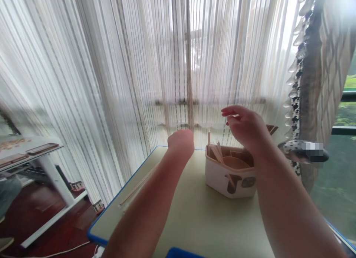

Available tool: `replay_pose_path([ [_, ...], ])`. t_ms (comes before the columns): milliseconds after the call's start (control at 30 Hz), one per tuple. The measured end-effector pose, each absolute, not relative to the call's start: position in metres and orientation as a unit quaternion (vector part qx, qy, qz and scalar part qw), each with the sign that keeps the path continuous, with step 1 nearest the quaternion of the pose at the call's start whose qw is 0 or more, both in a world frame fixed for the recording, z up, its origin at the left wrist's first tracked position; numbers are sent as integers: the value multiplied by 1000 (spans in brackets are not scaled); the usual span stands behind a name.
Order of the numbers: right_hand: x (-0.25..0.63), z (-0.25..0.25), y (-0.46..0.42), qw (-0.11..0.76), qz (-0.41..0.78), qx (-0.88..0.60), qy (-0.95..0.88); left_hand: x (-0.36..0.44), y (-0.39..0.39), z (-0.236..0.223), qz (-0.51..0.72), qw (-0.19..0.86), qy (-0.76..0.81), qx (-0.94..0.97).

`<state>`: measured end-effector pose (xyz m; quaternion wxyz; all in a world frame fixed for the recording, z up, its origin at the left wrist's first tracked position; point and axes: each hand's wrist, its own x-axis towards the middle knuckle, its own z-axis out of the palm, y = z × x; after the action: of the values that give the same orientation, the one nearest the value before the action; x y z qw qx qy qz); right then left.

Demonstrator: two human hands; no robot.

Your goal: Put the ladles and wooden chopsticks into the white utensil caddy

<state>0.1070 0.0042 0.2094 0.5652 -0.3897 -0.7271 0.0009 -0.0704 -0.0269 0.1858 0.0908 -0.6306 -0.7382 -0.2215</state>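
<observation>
My left hand (pixel 180 141) is over the far part of the table, left of a storage box. It is closed, seen from the back, and its fingers and anything in them are hidden. My right hand (pixel 246 126) hovers above the box, fingers loosely bent and parted, with nothing visible between them. The white, many-sided storage box (pixel 219 180) has brown compartments inside. Thin sticks in clear wrapping (pixel 217 153), which look like chopsticks, lean in its left part. Another pair of wrapped sticks (pixel 136 189) lies on the table beside my left forearm.
The pale table (pixel 191 221) has a blue edge. A blue object (pixel 183 252) shows at the near edge. String curtains (pixel 133 65) hang behind the table. A dark, spotted object (pixel 303 151) is at the right. Another table (pixel 52 176) with white legs stands at left.
</observation>
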Motion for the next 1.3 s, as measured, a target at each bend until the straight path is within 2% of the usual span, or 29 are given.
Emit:
replay_pose_path([
  [167, 96, 214, -26, 604, 66, -344, -716, -63, -61, 134, -214, 159, -756, -597],
  [267, 81, 210, -41, 611, 124, -300, -722, -70, -69, 92, -187, 131, -771, -594],
  [400, 48, 188, -41, 566, 205, -258, -756, -103, -74, 60, -139, 99, -822, -544],
  [633, -15, 116, -24, 485, 184, -266, -812, -172, -107, 42, -174, 150, -813, -536],
  [867, -42, 66, -24, 379, 146, -263, -875, -180, -113, 15, -194, 171, -846, -467],
  [1033, -46, 51, -20, 321, 138, -291, -891, -178, -107, 13, -159, 154, -871, -439],
  [1300, -48, 53, -23, 294, 119, -283, -905, -174, -107, 14, -166, 145, -874, -433],
])
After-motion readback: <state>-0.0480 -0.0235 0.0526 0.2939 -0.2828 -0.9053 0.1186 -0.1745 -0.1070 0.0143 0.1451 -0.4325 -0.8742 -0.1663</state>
